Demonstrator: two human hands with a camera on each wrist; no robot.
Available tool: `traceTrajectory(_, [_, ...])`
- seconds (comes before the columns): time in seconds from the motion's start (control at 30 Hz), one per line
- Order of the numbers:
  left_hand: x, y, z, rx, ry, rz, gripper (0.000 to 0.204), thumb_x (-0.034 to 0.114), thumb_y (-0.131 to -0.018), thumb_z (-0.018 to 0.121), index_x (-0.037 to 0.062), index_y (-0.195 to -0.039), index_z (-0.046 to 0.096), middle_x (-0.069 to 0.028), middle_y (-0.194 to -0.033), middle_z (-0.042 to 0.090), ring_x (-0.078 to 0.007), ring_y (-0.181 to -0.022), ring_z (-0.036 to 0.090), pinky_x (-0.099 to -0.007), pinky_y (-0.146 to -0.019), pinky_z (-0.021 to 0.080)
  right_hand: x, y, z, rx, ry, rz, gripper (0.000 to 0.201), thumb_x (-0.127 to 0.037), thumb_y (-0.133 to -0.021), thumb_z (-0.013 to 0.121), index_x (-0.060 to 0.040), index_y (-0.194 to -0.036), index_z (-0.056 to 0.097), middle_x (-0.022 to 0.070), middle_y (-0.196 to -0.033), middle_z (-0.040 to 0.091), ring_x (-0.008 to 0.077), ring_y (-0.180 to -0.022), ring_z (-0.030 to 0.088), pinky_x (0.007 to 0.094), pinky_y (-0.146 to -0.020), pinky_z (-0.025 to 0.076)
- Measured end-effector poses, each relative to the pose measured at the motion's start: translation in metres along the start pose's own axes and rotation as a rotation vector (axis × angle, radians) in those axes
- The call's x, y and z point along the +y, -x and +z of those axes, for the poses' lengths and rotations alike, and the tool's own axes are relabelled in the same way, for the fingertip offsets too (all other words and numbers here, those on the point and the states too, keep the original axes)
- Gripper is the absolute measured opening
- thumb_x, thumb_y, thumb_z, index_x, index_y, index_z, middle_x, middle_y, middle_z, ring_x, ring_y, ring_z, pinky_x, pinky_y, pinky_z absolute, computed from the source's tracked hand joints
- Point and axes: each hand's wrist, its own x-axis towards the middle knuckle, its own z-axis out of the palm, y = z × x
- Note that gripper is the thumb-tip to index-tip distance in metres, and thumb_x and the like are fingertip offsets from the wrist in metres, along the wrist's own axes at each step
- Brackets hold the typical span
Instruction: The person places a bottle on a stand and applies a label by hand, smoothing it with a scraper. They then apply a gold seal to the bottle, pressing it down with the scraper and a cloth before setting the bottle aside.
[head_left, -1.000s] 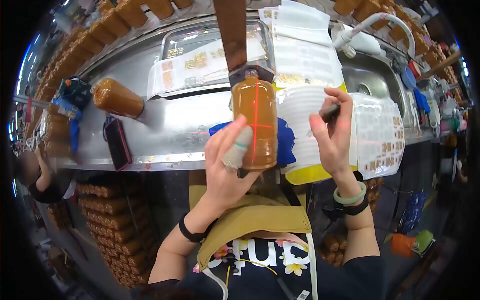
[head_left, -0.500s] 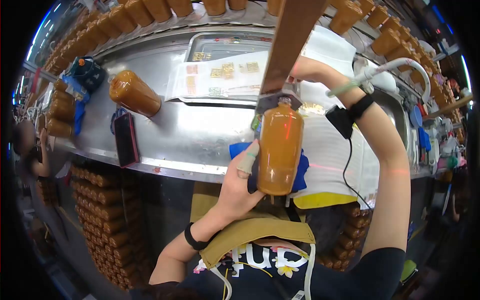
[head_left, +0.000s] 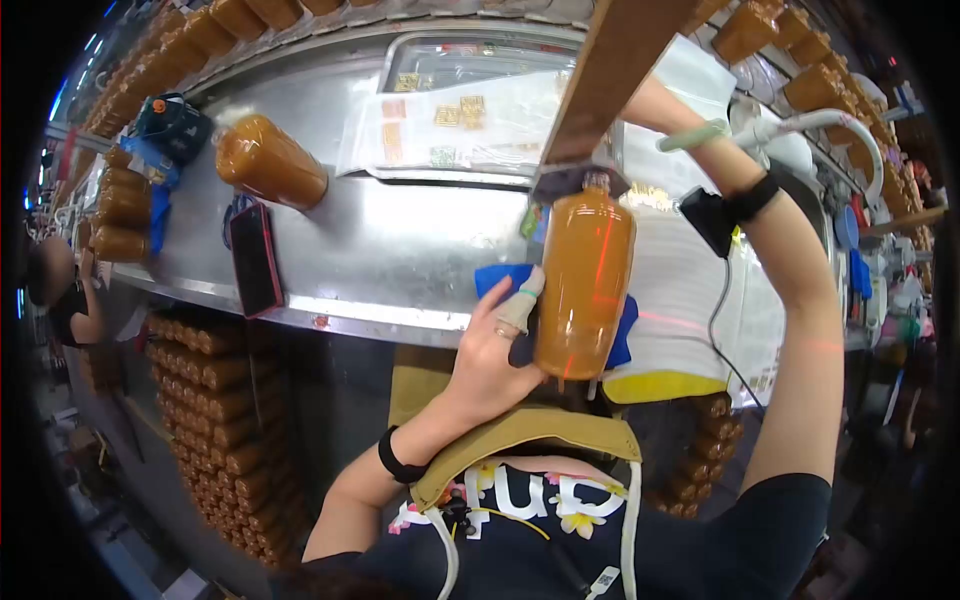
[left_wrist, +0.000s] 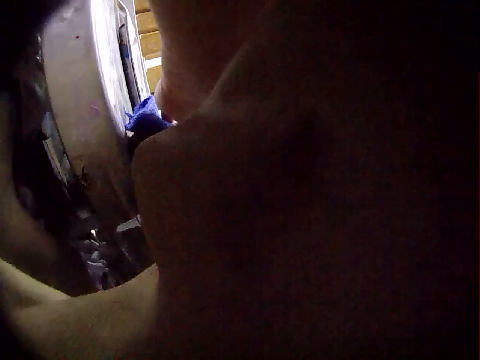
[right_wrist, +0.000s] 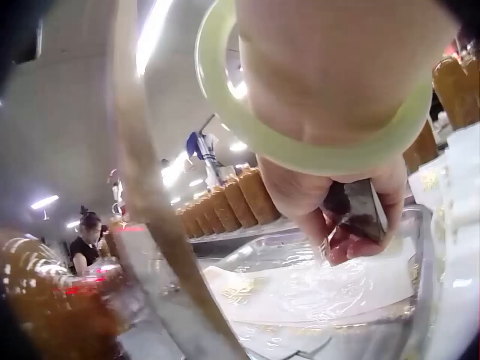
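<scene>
My left hand [head_left: 495, 350] grips an upright amber bottle [head_left: 585, 280] from its left side, a bandaged thumb [head_left: 520, 305] lying on the glass. The bottle's neck sits under a dark clamp [head_left: 575, 180] at the foot of a wooden beam [head_left: 610, 70], and red laser lines fall across the bottle. My right arm [head_left: 760, 200] reaches past the beam, which hides the hand in the head view. In the right wrist view, my right hand [right_wrist: 337, 225] pinches a small dark object [right_wrist: 364, 210] over a plastic sheet [right_wrist: 300, 292] in a steel tray. The left wrist view is mostly dark palm.
A second amber bottle [head_left: 270, 160] lies on the steel counter [head_left: 400, 250] beside a phone [head_left: 257, 258]. Label sheets [head_left: 450, 120] fill the tray [head_left: 400, 60]. A blue cloth [head_left: 500, 278] lies behind the held bottle. Bottle rows [head_left: 200, 35] line the back, with a faucet [head_left: 830, 125] at right.
My right hand has left the space beside the bottle and reached far forward to the tray behind the beam. My left hand keeps its hold on the bottle under the clamp.
</scene>
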Motion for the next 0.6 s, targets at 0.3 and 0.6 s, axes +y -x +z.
traceTrajectory(0.3, [0.016, -0.009, -0.001, -0.017, 0.069, -0.069, 0.111, 0.019, -0.073, 0.095, -0.0058, -0.160, 0.030, -0.0240, -0.157, 0.047, -0.0351, -0.142, 0.052, -0.0432, -0.118, 0.040, -0.189, 0.148, -0.060, 0.246, 0.160, 0.129, 0.011, 0.002, -0.093, 0.065, -0.0004, -0.103, 0.067, 0.0146, -0.088, 0.063, 0.0335, -0.079, 0.061, 0.0392, -0.070, 0.049])
traceTrajectory(0.6, [0.029, -0.015, -0.017, -0.090, 0.040, 0.029, 0.126, 0.027, -0.070, 0.098, -0.0058, -0.163, 0.019, -0.0272, -0.159, 0.042, -0.0395, -0.148, 0.042, -0.0443, -0.122, 0.034, -0.244, 0.163, -0.035, 0.067, -0.157, 0.064, 0.030, 0.006, -0.094, 0.061, -0.0030, -0.123, 0.065, 0.0150, -0.106, 0.070, 0.0336, -0.097, 0.067, 0.0389, -0.084, 0.053])
